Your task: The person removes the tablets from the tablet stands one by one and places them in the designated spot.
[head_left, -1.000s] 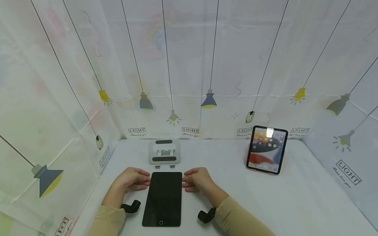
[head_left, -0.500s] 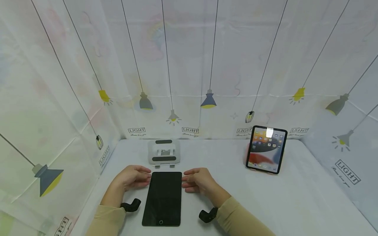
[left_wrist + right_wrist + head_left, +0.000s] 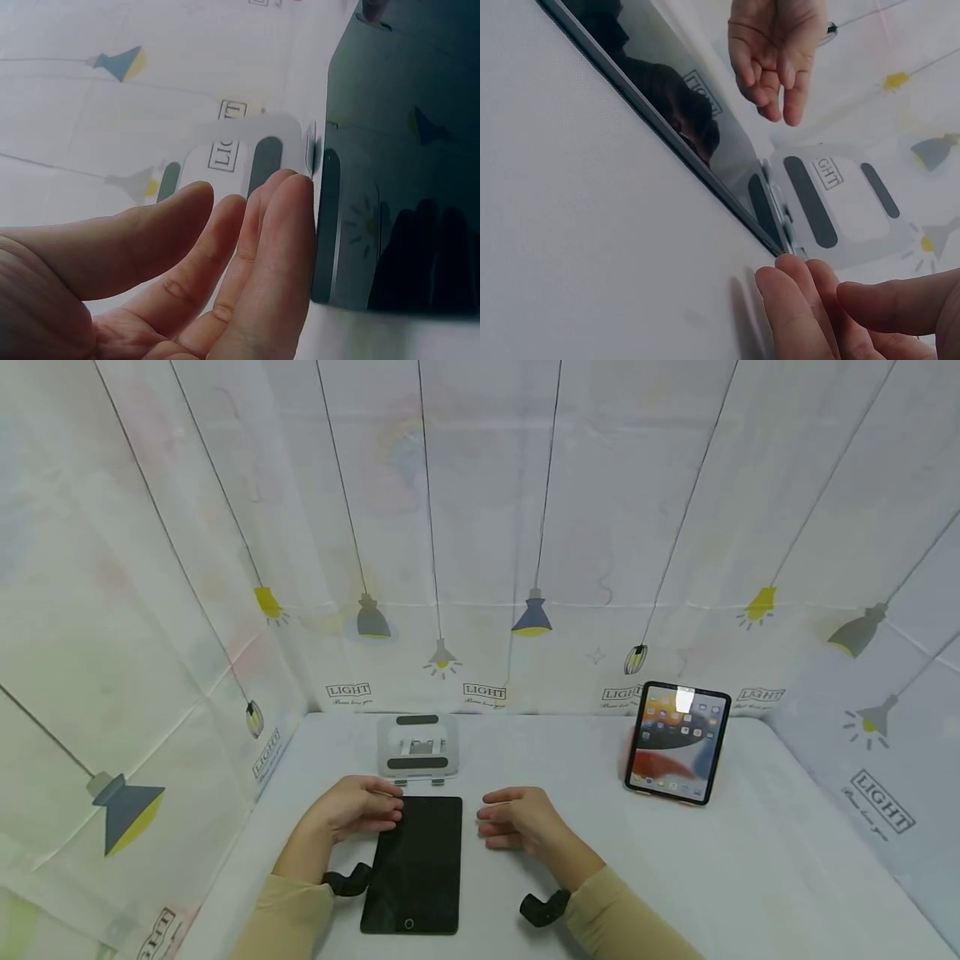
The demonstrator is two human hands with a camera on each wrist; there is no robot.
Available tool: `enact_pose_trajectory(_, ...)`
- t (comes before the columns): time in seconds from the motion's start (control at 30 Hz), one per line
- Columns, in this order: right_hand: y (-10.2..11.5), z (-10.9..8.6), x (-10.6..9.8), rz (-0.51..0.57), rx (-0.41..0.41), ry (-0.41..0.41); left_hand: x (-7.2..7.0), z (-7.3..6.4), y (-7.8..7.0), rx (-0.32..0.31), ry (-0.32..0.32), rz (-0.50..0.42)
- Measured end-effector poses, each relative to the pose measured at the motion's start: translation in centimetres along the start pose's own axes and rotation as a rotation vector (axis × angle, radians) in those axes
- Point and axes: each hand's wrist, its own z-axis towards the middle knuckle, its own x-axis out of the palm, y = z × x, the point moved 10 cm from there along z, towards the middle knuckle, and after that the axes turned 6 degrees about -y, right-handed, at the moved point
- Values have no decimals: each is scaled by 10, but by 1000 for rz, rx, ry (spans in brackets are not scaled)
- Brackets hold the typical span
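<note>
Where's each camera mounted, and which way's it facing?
Head: head-worn, looking forward and down at the dark tablet; left hand, right hand and sleeves show.
Left wrist: on that wrist, toward the pale stand; left hand shows.
Right wrist: on that wrist, along the tablet's edge; both hands show.
The wrist views share tablet and stand.

The left hand point(image 3: 358, 810) has been brought inward, the dark tablet point(image 3: 417, 877) now being overlapped by its fingertips in the head view; from the right hand point(image 3: 527, 822), a gap has been opened.
</note>
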Motion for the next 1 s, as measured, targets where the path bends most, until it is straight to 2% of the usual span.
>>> enact_pose_trajectory(0.5,2,-13,-33,7,17,-52,45,10,-8,8,89,-37)
enact_pose_trajectory(0.8,6,-18,-48,16,0,-73,66,13,-13,15,115,-48)
enact_pose_trajectory(1.0,3,-20,-58,13,19,-85,81,16,-20,32,133,-50)
